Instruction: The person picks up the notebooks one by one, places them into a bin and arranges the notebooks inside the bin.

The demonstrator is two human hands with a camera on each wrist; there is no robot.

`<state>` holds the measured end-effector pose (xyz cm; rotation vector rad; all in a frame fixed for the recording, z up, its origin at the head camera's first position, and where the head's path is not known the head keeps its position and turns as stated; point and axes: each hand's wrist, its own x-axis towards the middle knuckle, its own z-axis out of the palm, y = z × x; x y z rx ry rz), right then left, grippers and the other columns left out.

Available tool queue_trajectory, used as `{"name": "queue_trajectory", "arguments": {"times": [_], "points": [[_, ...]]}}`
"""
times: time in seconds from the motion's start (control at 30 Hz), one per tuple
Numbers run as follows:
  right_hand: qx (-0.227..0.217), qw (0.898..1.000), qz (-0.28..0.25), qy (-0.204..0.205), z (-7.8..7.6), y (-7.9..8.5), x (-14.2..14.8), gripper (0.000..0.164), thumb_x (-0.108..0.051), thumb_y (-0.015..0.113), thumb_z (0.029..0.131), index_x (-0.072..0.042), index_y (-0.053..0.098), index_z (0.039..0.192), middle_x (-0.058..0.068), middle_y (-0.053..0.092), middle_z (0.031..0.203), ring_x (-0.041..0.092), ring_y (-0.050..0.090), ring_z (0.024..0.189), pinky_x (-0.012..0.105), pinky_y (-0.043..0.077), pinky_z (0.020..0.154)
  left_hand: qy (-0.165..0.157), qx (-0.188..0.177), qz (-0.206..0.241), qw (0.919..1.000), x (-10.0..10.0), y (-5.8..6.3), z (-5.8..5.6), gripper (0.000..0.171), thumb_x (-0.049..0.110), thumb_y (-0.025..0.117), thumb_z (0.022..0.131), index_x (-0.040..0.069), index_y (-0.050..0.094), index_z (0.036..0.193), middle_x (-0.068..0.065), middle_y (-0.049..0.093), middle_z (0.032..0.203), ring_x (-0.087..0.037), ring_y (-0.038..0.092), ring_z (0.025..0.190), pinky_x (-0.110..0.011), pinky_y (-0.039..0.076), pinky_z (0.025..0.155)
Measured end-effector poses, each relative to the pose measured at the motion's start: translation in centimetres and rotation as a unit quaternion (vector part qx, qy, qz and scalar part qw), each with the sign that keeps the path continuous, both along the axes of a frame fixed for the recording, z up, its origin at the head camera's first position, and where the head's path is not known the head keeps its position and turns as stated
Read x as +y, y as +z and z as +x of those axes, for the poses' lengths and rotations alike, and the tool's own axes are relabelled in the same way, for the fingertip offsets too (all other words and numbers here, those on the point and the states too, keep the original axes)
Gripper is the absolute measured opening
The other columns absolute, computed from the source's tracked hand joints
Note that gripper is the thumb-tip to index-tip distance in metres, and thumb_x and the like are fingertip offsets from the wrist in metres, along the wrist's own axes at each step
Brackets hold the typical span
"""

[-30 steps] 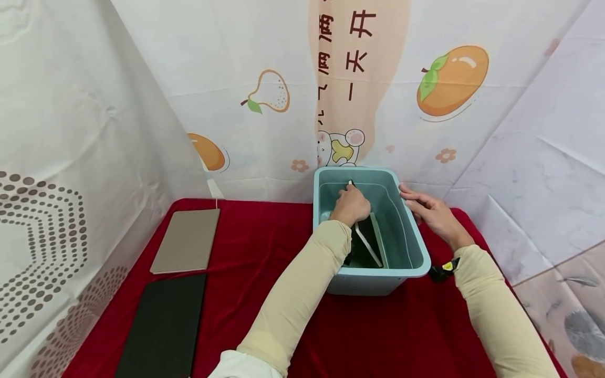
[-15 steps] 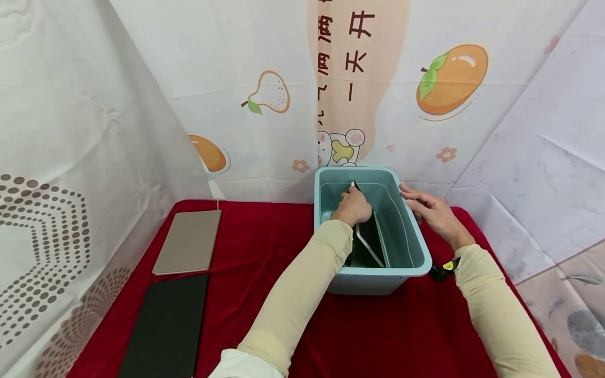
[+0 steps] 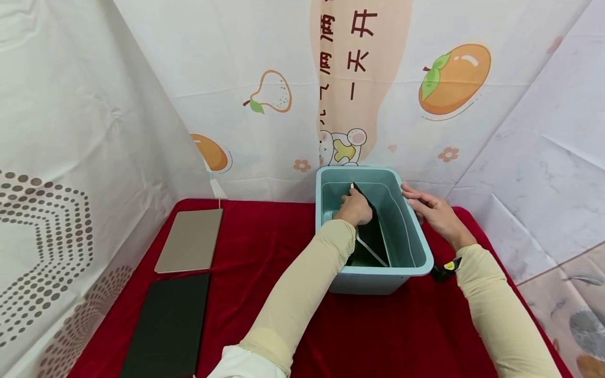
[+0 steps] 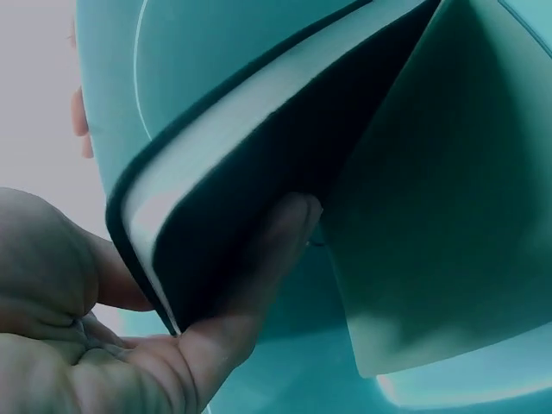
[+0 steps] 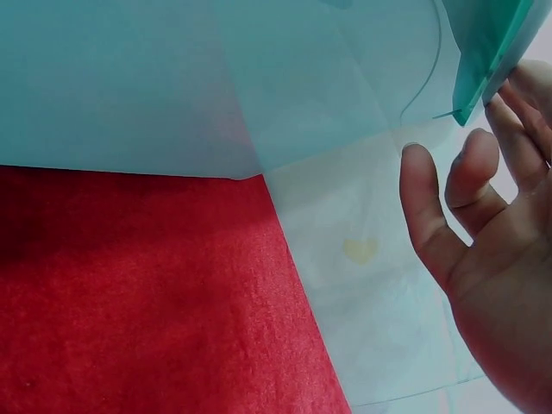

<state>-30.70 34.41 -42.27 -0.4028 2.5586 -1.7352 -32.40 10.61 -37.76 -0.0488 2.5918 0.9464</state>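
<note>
My left hand reaches down into a light blue plastic bin. It pinches a black-covered notebook with white page edges between thumb and fingers, as the left wrist view shows. The notebook stands on edge, tilted, inside the bin. Beside it leans a flat greenish panel that looks like another cover. Outside the bin's right wall, my right hand touches the rim with extended fingers. In the right wrist view, its thumb and a finger stand off from the bin.
A beige-grey notebook lies at the left on the red cloth, with a black one nearer the front. A small black item with a yellow label sits by the right wrist. Printed white curtains hang behind.
The notebook in my left hand has tilted and shifted slightly right, covering the pale edge beside it. My right hand has stayed at the rim.
</note>
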Motion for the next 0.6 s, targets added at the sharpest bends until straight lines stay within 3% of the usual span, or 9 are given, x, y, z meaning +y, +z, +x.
{"name": "queue_trajectory", "arguments": {"times": [0.3,0.43,0.6], "points": [[-0.005,1.0,-0.003,0.003,0.11,-0.07,0.05,0.046,-0.026,0.053,0.107,-0.007,0.052,0.149,-0.004,0.038,0.165,0.007,0.054,0.088,0.025,0.05,0.068,-0.038,-0.067,-0.071,0.9945,0.58,0.72,-0.37,0.076,0.016,0.044,0.107,0.016,-0.005,0.165,-0.016,0.012,0.172,-0.029,0.047,0.145,-0.031,0.04,0.063],[-0.008,1.0,-0.003,0.0,0.11,-0.07,-0.02,0.047,-0.027,0.053,0.107,-0.008,0.052,0.149,-0.005,0.039,0.165,0.007,0.054,0.091,0.024,0.05,0.069,-0.043,-0.079,-0.092,0.9917,0.73,0.83,-0.51,0.077,0.014,0.044,0.107,0.015,-0.006,0.165,-0.016,0.013,0.172,-0.029,0.038,0.152,-0.032,0.041,0.064],[-0.006,1.0,-0.007,-0.002,0.05,0.0,-0.09,0.047,-0.027,0.054,0.107,-0.007,0.052,0.149,-0.007,0.04,0.164,0.006,0.055,0.093,0.024,0.05,0.069,-0.04,-0.089,-0.104,0.9899,0.72,1.02,-0.51,0.078,0.012,0.043,0.106,0.015,-0.008,0.165,-0.014,0.012,0.172,-0.027,0.037,0.153,-0.03,0.041,0.066]]}}
